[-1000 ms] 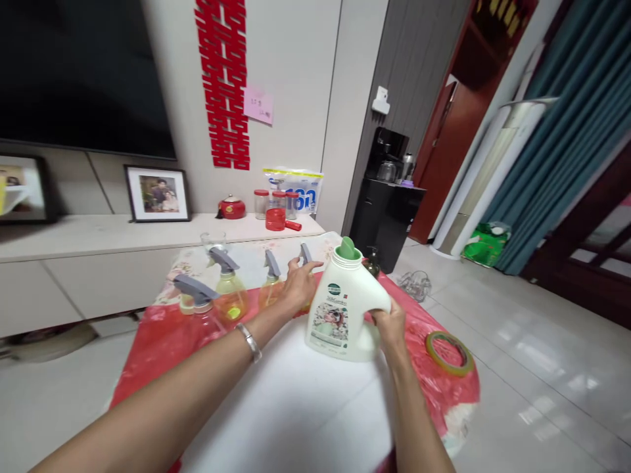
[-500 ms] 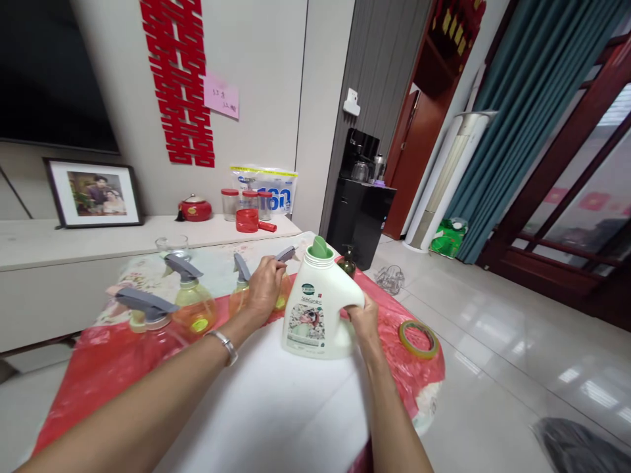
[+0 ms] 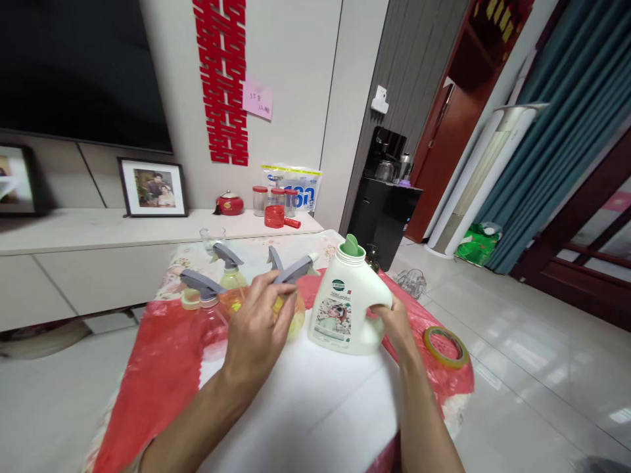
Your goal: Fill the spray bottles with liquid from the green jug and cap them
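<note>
My left hand (image 3: 257,325) is wrapped round a small yellow spray bottle (image 3: 292,307) with a grey trigger head, held near the table's middle. My right hand (image 3: 394,323) grips the handle of a white detergent jug (image 3: 345,305) with a green cap, which stands upright on the white sheet (image 3: 305,401). Three more spray bottles with grey triggers (image 3: 210,309) stand behind my left hand on the red table cover (image 3: 158,368).
A roll of tape (image 3: 446,346) lies on the table's right edge. A small glass (image 3: 211,236) stands at the far side. Behind is a low cabinet (image 3: 98,253) with a framed photo, red jars and a bag. Tiled floor spreads to the right.
My left hand has taken hold of the yellow spray bottle and drawn it back towards me. My right hand stays on the jug's handle.
</note>
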A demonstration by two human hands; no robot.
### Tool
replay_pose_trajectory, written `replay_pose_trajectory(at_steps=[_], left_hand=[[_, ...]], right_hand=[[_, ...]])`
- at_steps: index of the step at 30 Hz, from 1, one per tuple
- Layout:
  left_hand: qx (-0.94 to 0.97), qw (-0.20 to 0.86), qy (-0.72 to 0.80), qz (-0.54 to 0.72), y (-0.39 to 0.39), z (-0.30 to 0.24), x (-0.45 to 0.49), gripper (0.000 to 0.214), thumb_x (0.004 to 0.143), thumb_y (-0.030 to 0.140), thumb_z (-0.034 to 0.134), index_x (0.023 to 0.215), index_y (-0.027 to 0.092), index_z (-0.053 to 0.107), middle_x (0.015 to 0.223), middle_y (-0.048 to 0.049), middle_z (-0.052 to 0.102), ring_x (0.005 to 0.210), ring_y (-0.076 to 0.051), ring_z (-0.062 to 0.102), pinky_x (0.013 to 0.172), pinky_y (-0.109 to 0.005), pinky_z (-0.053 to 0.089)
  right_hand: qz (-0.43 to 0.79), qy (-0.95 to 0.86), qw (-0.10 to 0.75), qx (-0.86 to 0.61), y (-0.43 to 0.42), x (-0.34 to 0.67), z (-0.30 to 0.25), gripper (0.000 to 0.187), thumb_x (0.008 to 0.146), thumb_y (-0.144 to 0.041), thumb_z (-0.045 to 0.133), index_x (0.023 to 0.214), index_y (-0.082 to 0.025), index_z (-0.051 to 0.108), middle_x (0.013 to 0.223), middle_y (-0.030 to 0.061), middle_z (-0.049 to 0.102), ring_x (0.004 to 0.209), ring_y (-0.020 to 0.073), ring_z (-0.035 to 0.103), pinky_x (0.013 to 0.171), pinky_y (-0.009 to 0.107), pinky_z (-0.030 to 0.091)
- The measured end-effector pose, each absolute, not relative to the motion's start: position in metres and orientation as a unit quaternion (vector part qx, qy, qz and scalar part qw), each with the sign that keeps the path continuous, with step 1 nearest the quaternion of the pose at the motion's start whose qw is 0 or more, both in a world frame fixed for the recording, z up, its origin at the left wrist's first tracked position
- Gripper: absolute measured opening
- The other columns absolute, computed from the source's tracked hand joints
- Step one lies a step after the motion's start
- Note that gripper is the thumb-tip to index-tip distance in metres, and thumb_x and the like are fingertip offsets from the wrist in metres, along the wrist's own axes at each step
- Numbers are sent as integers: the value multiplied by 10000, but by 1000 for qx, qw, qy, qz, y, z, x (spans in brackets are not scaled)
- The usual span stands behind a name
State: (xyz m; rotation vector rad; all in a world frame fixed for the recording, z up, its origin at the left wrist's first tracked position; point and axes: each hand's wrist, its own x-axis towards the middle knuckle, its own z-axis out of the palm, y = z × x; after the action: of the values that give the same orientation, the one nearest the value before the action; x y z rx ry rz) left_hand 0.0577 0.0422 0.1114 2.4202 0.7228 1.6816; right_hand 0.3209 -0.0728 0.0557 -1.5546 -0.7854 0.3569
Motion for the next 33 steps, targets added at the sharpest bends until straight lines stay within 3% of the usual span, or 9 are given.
replay_pose_trajectory(at_steps=[4,7,10,12,15,19,23,27,33], left_hand=[[798,65,252,544,29,83,26,83,938,250,563,998,259,620,1101,-64,666,1037,-234,677,781,-335,583],[789,77,269,548,28,60,18,94,921,239,571,1010,260,595,1090,-79,643,1035,-244,673,790,-356,595],[778,77,263,566,27,44,20,194,914,167,554,1084,260,567,1164,-102,594,1083,-235,655,836,-366,595],[766,85,253,585,26,36,22,341,912,128,543,1219,274,516,1249,-120,559,1170,-239,623,900,-389,584],[752,117,235,605,23,17,27,617,895,134,572,1432,313,325,1369,-149,516,1301,-283,554,997,-474,547],[740,212,289,569,19,-20,31,878,850,220,631,1535,303,89,1422,-195,510,1299,-347,571,1023,-547,527],[699,354,360,507,18,-41,32,1103,749,288,729,1547,303,-32,1420,-202,533,1317,-386,555,1063,-577,495],[658,427,402,473,18,-37,35,1123,640,278,765,1520,277,68,1392,-186,560,1295,-388,570,1061,-575,493],[643,452,433,441,12,-21,38,723,608,260,735,1258,272,417,1176,-98,672,1114,-345,668,961,-476,559]], right_hand=[[182,-395,624,-648,-95,325,81,662,701,-349,832,1298,-148,628,1224,123,657,1069,274,641,865,370,555],[109,-389,658,-635,-104,320,98,826,684,-397,834,1423,-174,540,1375,148,570,1259,308,543,981,398,503],[54,-398,682,-611,-107,300,111,717,731,-421,815,1371,-196,584,1367,138,575,1272,287,534,998,382,494],[58,-442,660,-605,-104,279,117,552,760,-414,804,1255,-215,661,1242,120,644,1145,264,611,913,348,533],[149,-584,514,-610,-94,244,118,318,860,-423,712,1109,-226,718,1104,91,672,1001,223,645,857,324,540],[276,-673,342,-596,-68,205,102,310,910,-421,653,1177,-270,701,1102,52,657,1010,209,618,886,334,510],[300,-670,373,-568,-46,182,84,344,892,-435,670,1205,-293,684,1190,42,631,1086,221,590,910,330,490],[279,-647,415,-575,-32,173,71,363,846,-436,698,1171,-274,692,1193,50,631,1100,231,586,919,326,478],[273,-622,468,-565,-17,159,57,283,851,-452,672,1028,-232,695,1049,40,648,1014,209,599,893,296,464]])
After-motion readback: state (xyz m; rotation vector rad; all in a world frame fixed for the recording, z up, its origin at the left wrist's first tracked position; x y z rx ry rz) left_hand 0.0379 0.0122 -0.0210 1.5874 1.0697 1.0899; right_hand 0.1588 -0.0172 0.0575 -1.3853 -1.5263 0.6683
